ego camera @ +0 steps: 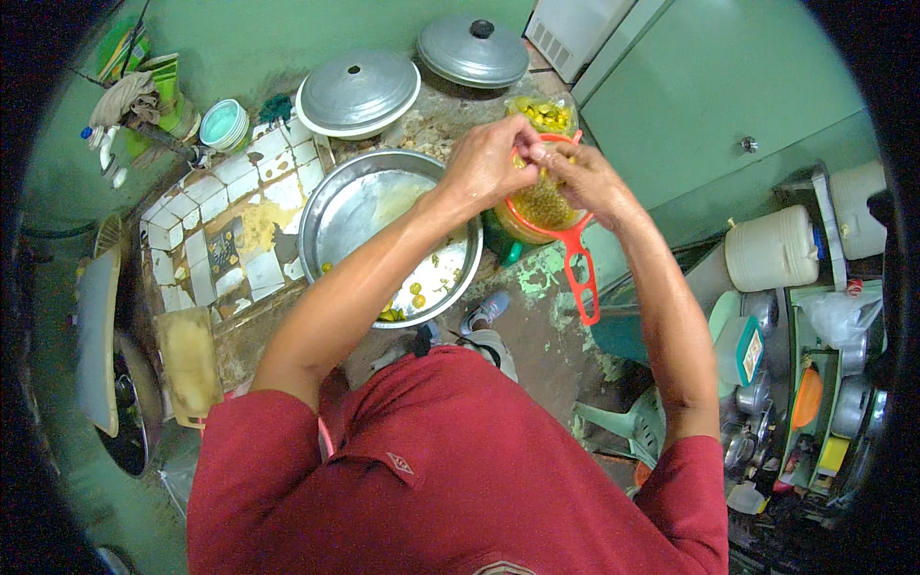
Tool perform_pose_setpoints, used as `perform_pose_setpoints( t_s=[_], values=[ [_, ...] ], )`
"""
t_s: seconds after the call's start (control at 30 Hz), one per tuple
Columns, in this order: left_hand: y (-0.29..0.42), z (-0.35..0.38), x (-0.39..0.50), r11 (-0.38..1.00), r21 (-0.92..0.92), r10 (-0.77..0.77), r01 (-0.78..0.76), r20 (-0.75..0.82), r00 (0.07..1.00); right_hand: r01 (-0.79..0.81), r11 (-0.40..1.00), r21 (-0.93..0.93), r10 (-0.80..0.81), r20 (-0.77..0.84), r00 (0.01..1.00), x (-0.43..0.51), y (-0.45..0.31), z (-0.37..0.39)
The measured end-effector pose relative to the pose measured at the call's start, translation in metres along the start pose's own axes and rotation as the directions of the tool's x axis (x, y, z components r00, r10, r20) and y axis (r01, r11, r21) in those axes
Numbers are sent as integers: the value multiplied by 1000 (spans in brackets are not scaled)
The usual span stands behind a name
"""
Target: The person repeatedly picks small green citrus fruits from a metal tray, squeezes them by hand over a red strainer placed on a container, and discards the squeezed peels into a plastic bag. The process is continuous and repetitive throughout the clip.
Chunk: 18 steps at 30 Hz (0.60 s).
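My left hand (496, 154) and my right hand (586, 176) meet at the fingertips above a red-orange plastic strainer (581, 277). Fingers are bent and pinched together; whatever lies between them is hidden. Wet seeds and pulp (543, 205) fill the strainer's mesh, which rests over a container (521, 228) with yellowish contents. Behind my fingers stands a clear plastic bag (543, 113) of yellow-green citrus pieces. Under my left forearm a wide metal basin (345, 208) holds several small citrus fruits (417, 295) and scraps.
Two lidded pots (358, 90) (474, 54) stand behind the basin. To the left are a broken-tiled sink (205, 266), a faucet (108, 154), stacked tubs (224, 123) and a cutting board (190, 359). A plastic chair (632, 424) and crowded dish shelves (812, 417) are at right.
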<state>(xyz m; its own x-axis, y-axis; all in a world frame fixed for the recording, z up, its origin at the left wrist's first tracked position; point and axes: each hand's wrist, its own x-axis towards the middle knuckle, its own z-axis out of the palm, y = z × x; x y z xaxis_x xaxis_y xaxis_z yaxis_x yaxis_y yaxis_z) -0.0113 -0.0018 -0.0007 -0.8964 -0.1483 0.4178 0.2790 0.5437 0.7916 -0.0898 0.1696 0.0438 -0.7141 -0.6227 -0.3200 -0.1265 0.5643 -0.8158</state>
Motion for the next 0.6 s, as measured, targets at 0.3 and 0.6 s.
perform_pose_setpoints(
  t_s=[0.3,0.6],
  values=[
    [-55,-35,-79,955,283,-55,-87,459,887,208,788,-580,-294,-57,954,10,28,-4],
    [-111,-20,-187,868,488,-238,-89,567,788,252,561,-789,-349,50,936,33,35,13]
  ],
)
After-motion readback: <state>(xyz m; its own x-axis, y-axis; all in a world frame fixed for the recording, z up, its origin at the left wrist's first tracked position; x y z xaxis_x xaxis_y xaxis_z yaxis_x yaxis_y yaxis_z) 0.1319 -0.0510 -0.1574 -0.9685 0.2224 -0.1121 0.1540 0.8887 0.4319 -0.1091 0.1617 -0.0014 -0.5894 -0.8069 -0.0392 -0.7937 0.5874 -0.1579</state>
